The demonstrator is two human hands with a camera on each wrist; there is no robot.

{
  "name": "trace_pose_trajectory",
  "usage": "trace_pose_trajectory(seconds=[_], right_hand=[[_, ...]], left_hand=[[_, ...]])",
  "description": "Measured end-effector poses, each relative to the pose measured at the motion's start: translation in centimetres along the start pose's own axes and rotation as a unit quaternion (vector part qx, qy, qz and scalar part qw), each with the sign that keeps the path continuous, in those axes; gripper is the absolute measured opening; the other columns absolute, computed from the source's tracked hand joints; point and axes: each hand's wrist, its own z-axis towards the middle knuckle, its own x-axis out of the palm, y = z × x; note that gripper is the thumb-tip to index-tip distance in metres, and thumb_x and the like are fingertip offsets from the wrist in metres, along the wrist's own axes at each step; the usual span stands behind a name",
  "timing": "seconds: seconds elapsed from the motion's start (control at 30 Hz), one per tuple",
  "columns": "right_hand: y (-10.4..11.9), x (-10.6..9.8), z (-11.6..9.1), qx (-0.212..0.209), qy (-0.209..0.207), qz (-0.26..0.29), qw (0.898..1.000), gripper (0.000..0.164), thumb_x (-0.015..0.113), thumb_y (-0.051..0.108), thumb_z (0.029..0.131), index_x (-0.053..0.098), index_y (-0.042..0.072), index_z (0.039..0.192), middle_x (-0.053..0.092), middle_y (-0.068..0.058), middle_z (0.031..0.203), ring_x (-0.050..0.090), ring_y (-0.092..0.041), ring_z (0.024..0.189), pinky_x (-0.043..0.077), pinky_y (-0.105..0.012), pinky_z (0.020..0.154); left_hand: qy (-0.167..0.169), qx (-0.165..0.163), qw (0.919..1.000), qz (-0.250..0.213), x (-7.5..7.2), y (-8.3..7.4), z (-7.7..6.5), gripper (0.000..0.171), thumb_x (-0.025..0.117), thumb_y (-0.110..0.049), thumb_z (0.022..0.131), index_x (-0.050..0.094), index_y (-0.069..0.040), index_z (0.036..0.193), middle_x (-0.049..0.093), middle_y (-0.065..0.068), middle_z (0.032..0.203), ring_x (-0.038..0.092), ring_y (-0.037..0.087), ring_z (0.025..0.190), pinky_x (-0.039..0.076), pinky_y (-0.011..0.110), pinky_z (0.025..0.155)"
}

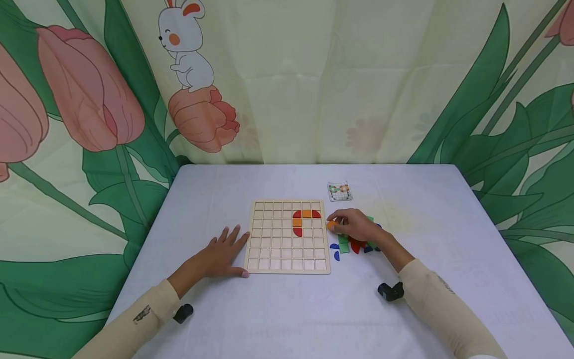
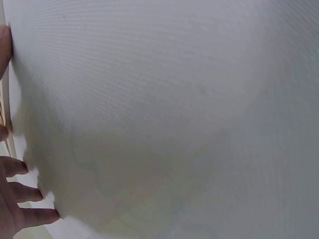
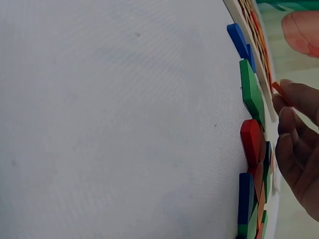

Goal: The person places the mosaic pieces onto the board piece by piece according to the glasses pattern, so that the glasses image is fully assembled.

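Observation:
A wooden grid board [image 1: 275, 248] lies on the table, with red rounded pieces [image 1: 298, 232] and orange square pieces [image 1: 307, 214] set in its upper right cells. My left hand [image 1: 222, 255] rests with spread fingers at the board's left edge; in the left wrist view only part of that hand [image 2: 12, 211] shows. Thumb and fingers of my right hand [image 1: 356, 225] pinch an orange piece [image 1: 331, 226] just beyond the board's right edge. The right wrist view shows this orange piece [image 3: 282, 93] edge-on, so its full shape is hidden.
Under and beside the right hand lies a pile of loose pieces, among them green [image 1: 343, 245], red [image 1: 356, 247] and blue [image 1: 337, 256] ones. A small pattern card [image 1: 339, 191] lies behind it. White cloth [image 1: 287, 314] covers the table, and a printed curtain [image 1: 314, 99] hangs behind.

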Motion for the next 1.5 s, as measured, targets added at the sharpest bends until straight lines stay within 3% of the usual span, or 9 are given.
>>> trace_pose_trajectory(seconds=[0.3, 0.7, 1.2, 1.5], right_hand=[[0.0, 0.6, -0.1, 0.028, -0.016, 0.044, 0.998, 0.034, 0.075, 0.017, 0.091, 0.07, 0.007, 0.123, 0.067, -0.006, 0.091, 0.061, -0.018, 0.062, 0.054, -0.027, 0.061], [0.2, 0.9, -0.2, 0.035, 0.002, 0.12, 0.992, 0.04, 0.07, 0.019, 0.095, 0.065, 0.007, 0.132, 0.068, -0.012, 0.103, 0.064, -0.02, 0.067, 0.056, -0.027, 0.066], [1.7, 2.7, 0.8, 0.038, 0.004, 0.128, 0.991, 0.034, 0.076, 0.017, 0.09, 0.07, 0.01, 0.122, 0.064, -0.008, 0.095, 0.061, -0.019, 0.068, 0.053, -0.025, 0.062], [2.8, 3.7, 1.3, 0.021, 0.013, 0.125, 0.992, 0.031, 0.071, 0.01, 0.091, 0.07, 0.008, 0.123, 0.064, -0.006, 0.092, 0.06, -0.018, 0.069, 0.053, -0.026, 0.063]], left_hand=[[0.003, -0.001, 1.0, 0.0, -0.1, -0.1, -0.1, 0.111, 0.067, -0.074, 0.078, 0.022, -0.016, 0.161, 0.013, 0.021, 0.167, 0.012, 0.052, 0.151, 0.027, 0.071, 0.112], [0.001, 0.002, 1.0, 0.0, -0.2, -0.2, -0.2, 0.11, 0.067, -0.074, 0.079, 0.023, -0.015, 0.161, 0.014, 0.022, 0.167, 0.013, 0.052, 0.151, 0.028, 0.07, 0.112], [0.011, -0.008, 0.9999, -0.005, -0.1, -0.1, -0.1, 0.112, 0.067, -0.076, 0.077, 0.021, -0.017, 0.162, 0.012, 0.021, 0.168, 0.01, 0.052, 0.152, 0.026, 0.07, 0.113], [0.004, -0.003, 1.0, -0.002, -0.1, -0.1, 0.0, 0.112, 0.067, -0.075, 0.078, 0.023, -0.016, 0.161, 0.013, 0.021, 0.167, 0.012, 0.052, 0.151, 0.027, 0.07, 0.112]])
